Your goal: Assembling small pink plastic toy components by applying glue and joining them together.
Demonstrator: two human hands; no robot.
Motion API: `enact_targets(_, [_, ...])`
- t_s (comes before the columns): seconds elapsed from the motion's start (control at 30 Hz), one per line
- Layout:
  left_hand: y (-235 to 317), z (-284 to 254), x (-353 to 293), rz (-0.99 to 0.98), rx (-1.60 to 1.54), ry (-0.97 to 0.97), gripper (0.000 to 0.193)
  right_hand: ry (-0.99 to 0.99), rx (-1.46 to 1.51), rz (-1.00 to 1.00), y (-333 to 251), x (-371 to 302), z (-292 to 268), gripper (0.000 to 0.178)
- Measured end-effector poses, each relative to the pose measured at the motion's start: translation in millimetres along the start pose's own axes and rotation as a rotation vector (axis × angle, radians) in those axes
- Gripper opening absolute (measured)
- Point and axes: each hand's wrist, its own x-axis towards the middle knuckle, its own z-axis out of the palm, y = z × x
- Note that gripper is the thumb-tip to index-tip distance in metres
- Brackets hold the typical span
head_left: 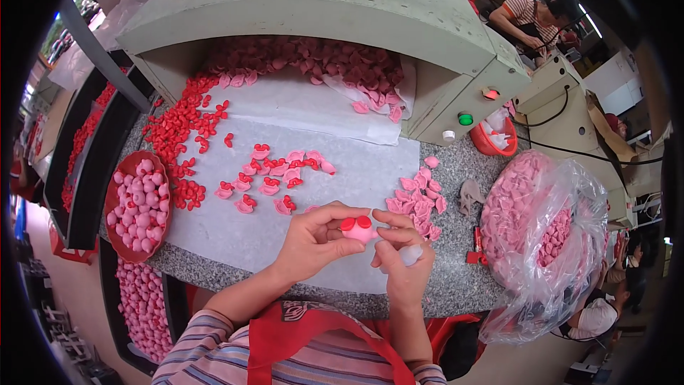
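Note:
Over the near edge of the worktable, my left hand (318,241) is closed round a small rounded pink toy piece (358,232), which has two red ovals side by side on top. My right hand (403,260) is at the right side of that piece, fingers bent in close to it. Between its fingers shows a whitish translucent thing (411,254), too unclear to name. Beyond my hands, pink shell-shaped pieces with red parts on them (273,170) lie scattered on a pale sheet (214,224). Loose pink shell pieces (419,202) are heaped to the right.
A grey-green machine housing (320,3) arches over more pink pieces at the back. Small red parts (187,117) spread at left, beside a red bowl (167,224) of pink balls. On the right are a large plastic bag (581,232) of pink pieces and a red basket (484,144).

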Motion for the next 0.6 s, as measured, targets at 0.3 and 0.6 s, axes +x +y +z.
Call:
enact_targets(0.3, [-3.1,3.6,3.2,0.097,0.043,-0.079,0.037,-0.154,0.077,0.02,1.8,2.5,1.1,0.069])
enact_targets(0.6, [-7.7,0.9,4.1,0.063,-0.037,-0.102,0.032,-0.174,0.033,0.016,3.4,5.0,6.6,0.068])
